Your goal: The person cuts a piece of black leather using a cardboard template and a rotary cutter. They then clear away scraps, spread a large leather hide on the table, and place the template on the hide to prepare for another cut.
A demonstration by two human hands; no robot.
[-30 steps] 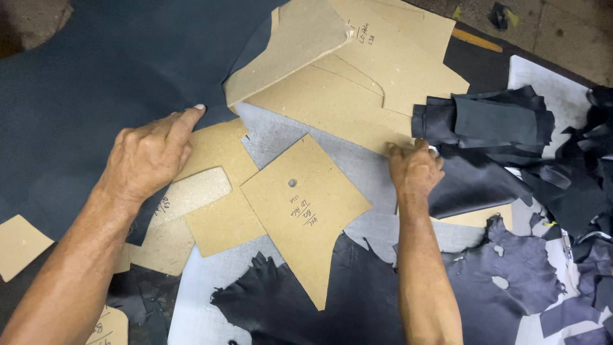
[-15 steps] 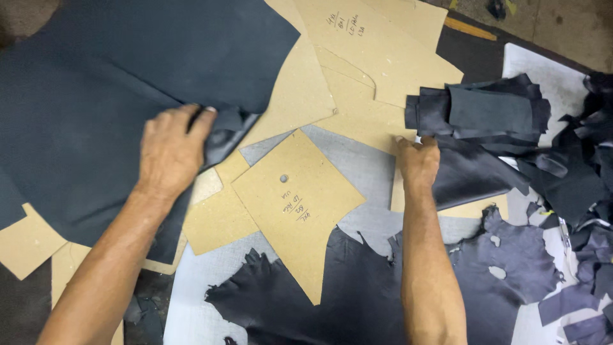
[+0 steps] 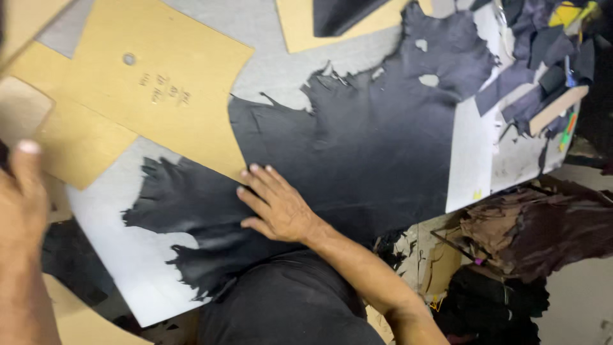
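Note:
My right hand lies flat, fingers spread, on a large ragged piece of black leather spread over the grey cutting board. Its fingertips reach the lower corner of a tan cardboard pattern with a round hole. My left hand shows at the left edge, thumb up, over more tan cardboard pieces; whether it holds anything is hidden.
Black leather scraps, a wooden block and coloured pens lie at the board's far right corner. Below the table edge on the right are heaps of brown and black leather. Another tan pattern lies at the top.
The view has swung down toward the near table edge. My right hand came from the far leather stack to rest on the ragged black leather. My left hand drew back to the left.

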